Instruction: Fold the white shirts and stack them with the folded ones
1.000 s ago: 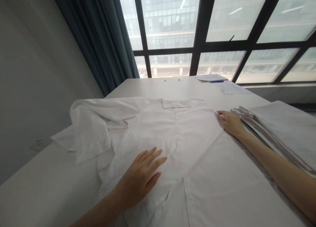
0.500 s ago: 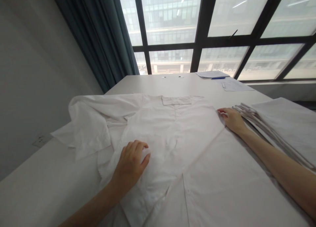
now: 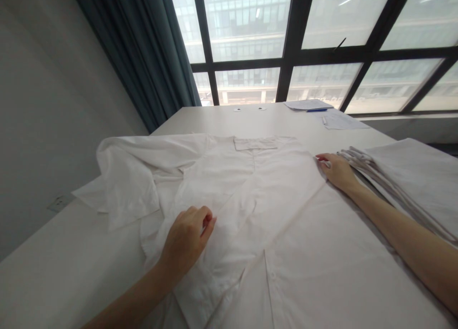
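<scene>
A white garment (image 3: 272,195) lies spread over the table, its collar band at the far side and one sleeve (image 3: 132,176) folded over at the left. Above the left part of its body is my left hand (image 3: 189,231), fingers curled in; whatever is between them is too small to make out. My right hand (image 3: 334,169) pinches the garment's right edge near the shoulder, where the cloth runs in a diagonal fold.
To the right sits a stack of folded white cloth (image 3: 415,176) beside my right forearm. Papers (image 3: 307,105) and a blue pen (image 3: 317,110) lie at the table's far right. The white table (image 3: 214,119) reaches toward the windows; a dark curtain (image 3: 143,47) hangs at the left.
My left hand's fingers have closed from a looser curl, and the hand has shifted slightly left. My right hand keeps its place on the garment's edge.
</scene>
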### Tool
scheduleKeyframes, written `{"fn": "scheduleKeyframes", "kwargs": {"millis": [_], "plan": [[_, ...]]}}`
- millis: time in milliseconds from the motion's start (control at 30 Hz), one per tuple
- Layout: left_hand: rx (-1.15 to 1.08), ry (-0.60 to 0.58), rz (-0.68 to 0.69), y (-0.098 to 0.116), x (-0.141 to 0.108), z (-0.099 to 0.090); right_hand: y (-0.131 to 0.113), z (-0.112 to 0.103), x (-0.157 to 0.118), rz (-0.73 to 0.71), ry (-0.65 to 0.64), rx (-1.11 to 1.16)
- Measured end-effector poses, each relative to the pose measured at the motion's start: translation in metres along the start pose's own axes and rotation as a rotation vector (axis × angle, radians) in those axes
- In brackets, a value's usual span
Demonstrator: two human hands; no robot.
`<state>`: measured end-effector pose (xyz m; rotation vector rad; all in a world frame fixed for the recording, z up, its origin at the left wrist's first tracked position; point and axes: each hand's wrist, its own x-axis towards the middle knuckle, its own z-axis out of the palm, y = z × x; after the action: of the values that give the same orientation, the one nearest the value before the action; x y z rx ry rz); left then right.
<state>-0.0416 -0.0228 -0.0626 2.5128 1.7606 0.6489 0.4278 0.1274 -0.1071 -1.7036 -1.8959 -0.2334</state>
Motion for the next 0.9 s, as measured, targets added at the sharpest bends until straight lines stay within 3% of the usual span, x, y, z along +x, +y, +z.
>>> {"fn": "scheduleKeyframes", "kwargs": {"millis": [233, 367, 567, 800, 900], "plan": [[0.069, -0.196, -0.213, 0.006, 0.002, -0.016, 0.0, 0.0, 0.0, -0.002, 0.001, 0.016], [0.042, -0.374, -0.288, 0.009, 0.005, -0.028, 0.0, 0.0, 0.0, 0.002, 0.0, 0.019], [-0.167, -0.604, -0.285, -0.004, 0.003, -0.037, -0.001, -0.001, 0.0, 0.007, -0.003, 0.022], [-0.627, -0.779, -0.332, -0.015, 0.008, -0.06, 0.0, -0.003, 0.001, 0.014, -0.014, 0.026], [-0.666, -0.829, -0.35, -0.016, 0.009, -0.063, 0.0, -0.002, 0.001, 0.017, -0.019, 0.026]]}}
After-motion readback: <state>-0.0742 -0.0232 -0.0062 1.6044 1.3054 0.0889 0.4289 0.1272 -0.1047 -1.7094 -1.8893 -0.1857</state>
